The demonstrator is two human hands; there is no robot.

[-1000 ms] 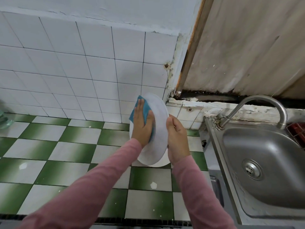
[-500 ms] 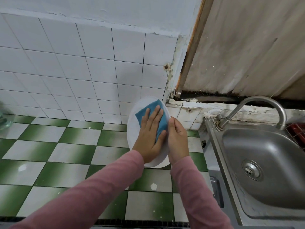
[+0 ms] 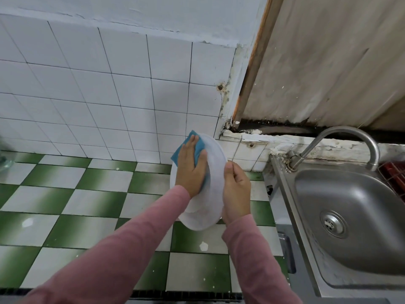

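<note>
A white round plate point(image 3: 213, 189) is held nearly on edge above the green-and-white tiled counter point(image 3: 87, 194). My right hand point(image 3: 236, 189) grips its right rim, thumb on the face toward me. My left hand point(image 3: 190, 167) lies flat on a blue cloth point(image 3: 198, 148) and presses it against the plate's left face, fingers straight and pointing up. Most of the cloth is hidden under that hand; its top corner sticks out past the plate's upper rim.
A steel sink point(image 3: 350, 216) with a curved tap point(image 3: 341, 139) sits to the right. White wall tiles point(image 3: 109, 95) rise behind the counter. A glass object point(image 3: 5, 159) shows at the far left edge, a red rack point(image 3: 394, 172) at the far right.
My left hand and the cloth slid from the plate's upper middle to its left side, and the plate turned more edge-on. The right hand kept its hold.
</note>
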